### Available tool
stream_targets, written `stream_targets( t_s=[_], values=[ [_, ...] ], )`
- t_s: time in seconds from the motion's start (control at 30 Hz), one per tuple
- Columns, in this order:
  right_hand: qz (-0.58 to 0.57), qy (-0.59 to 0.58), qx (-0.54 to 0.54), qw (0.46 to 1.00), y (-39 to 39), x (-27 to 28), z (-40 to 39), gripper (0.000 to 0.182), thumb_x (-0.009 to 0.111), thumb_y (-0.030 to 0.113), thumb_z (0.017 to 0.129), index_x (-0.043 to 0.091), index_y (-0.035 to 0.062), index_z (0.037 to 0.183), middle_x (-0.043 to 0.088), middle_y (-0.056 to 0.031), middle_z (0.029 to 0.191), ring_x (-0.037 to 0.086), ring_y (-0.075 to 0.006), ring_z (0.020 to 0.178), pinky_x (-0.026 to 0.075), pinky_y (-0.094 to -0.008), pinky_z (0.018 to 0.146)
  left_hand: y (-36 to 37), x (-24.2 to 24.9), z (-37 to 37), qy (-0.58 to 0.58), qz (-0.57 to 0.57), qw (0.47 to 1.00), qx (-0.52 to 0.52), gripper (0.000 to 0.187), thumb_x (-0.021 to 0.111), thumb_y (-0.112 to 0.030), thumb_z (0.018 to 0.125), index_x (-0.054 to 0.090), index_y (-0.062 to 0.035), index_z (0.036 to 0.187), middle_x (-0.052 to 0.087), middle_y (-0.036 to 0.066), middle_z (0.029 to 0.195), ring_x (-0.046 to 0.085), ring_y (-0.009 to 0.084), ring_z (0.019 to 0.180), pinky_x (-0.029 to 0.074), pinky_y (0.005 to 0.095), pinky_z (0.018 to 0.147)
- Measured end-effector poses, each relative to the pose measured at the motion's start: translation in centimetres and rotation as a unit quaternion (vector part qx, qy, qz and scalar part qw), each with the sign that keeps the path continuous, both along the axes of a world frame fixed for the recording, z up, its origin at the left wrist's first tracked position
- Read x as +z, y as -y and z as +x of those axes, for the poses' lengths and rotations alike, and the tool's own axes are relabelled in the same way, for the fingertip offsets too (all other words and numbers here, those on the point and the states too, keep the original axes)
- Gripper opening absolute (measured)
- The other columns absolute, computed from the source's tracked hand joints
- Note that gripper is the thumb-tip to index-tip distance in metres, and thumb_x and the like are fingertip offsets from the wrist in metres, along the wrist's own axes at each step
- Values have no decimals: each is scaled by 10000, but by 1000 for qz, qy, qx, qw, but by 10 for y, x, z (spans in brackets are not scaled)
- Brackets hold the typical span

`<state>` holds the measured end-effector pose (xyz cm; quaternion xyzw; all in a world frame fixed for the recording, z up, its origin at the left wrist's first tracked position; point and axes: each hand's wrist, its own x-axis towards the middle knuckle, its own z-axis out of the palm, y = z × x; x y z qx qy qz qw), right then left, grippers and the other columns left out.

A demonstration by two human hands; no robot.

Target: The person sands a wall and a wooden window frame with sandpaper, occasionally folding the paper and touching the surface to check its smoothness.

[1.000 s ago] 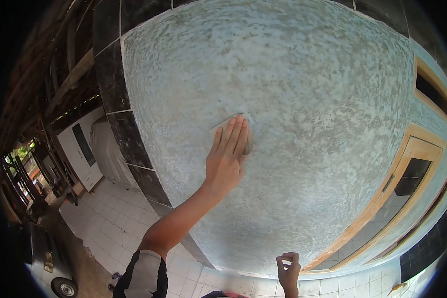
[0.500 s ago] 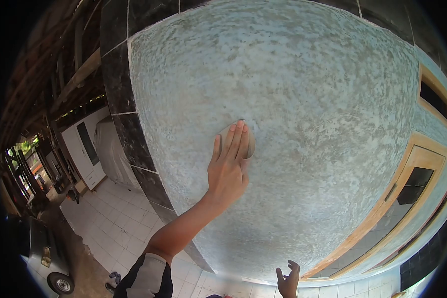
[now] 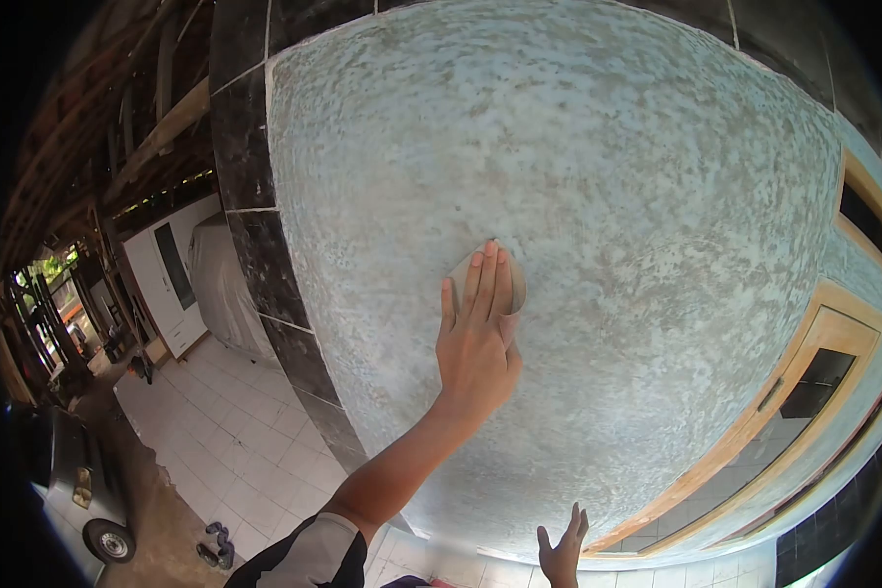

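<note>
My left hand (image 3: 480, 328) lies against a wall (image 3: 608, 225) with patchy pale blue and grey paint. Under its outstretched fingers is a piece of sandpaper (image 3: 517, 282), pale beige, pressed flat to the surface, with one edge curling up near the thumb. The fingers cover the middle of the sheet. Low in the view, my right hand (image 3: 561, 551) is raised in front of the wall's lower part, holding nothing, its thumb and fingers apart.
Dark tiles (image 3: 260, 245) border the wall. To the right stands a wooden-framed door (image 3: 804, 353). On the left are a white cabinet (image 3: 167, 279), a covered object (image 3: 227, 284), pale floor tiles (image 3: 235, 431), footwear (image 3: 216, 546) and a parked car (image 3: 83, 490).
My left hand and the sandpaper appear shifted slightly right and down in the view, as the camera turned a little. My right hand has tilted, with its fingers now pointing more upward.
</note>
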<state>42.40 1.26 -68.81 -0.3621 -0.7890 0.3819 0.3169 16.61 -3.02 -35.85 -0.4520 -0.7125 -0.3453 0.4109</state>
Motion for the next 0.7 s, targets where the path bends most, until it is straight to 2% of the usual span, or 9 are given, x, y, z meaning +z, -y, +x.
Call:
stream_targets(
  t_s=[0.1, 0.23, 0.37, 0.47, 0.6, 0.7],
  values=[
    [-23, 8, 9, 1000, 7, -22, 4, 959, 788, 161, 880, 180, 15, 1606, 157, -410, 1577, 208, -566, 1483, 297, -586, 1181, 1, 0, -2, 11, -1, 1000, 13, 646, 511, -17, 962, 345, -3, 1586, 313, 138, 1673, 258, 306, 1562, 205, 564, 1244],
    [-70, 16, 5, 997, 13, -14, 11, 971, 790, 160, 877, 168, 14, 1608, 156, -403, 1578, 210, -560, 1484, 287, -567, 1195, 0, 17, -2, 2, 27, 1000, -2, 628, 497, -27, 980, 348, -19, 1590, 305, 126, 1679, 249, 309, 1565, 191, 579, 1244],
    [-43, 28, 0, 999, 7, -11, 17, 974, 789, 155, 875, 164, 4, 1606, 155, -394, 1584, 210, -552, 1487, 282, -556, 1203, 3, 2, 2, 24, 17, 999, -16, 619, 491, -32, 987, 350, -26, 1590, 303, 122, 1679, 247, 310, 1565, 185, 579, 1247],
    [-45, 45, -7, 998, 7, -5, 18, 975, 788, 152, 874, 159, -6, 1603, 156, -387, 1589, 209, -544, 1492, 283, -554, 1204, 3, -1, -3, 9, -27, 999, 36, 613, 487, -34, 993, 347, -27, 1590, 294, 117, 1684, 246, 308, 1565, 183, 583, 1247],
    [-40, 46, 4, 998, 10, -5, 22, 995, 793, 114, 851, 151, -17, 1600, 169, -391, 1586, 210, -539, 1494, 280, -552, 1207, -1, 12, 2, 22, 21, 1000, -5, 615, 486, -42, 1000, 334, -33, 1596, 276, 106, 1692, 230, 308, 1570, 179, 595, 1245],
    [-53, 44, 7, 998, 13, -17, 26, 1011, 799, 94, 833, 148, -22, 1597, 180, -394, 1581, 212, -534, 1494, 278, -549, 1209, 2, -5, 6, 53, 23, 998, -29, 621, 480, -54, 1007, 313, -39, 1605, 265, 102, 1696, 224, 302, 1572, 178, 597, 1244]
  ],
)
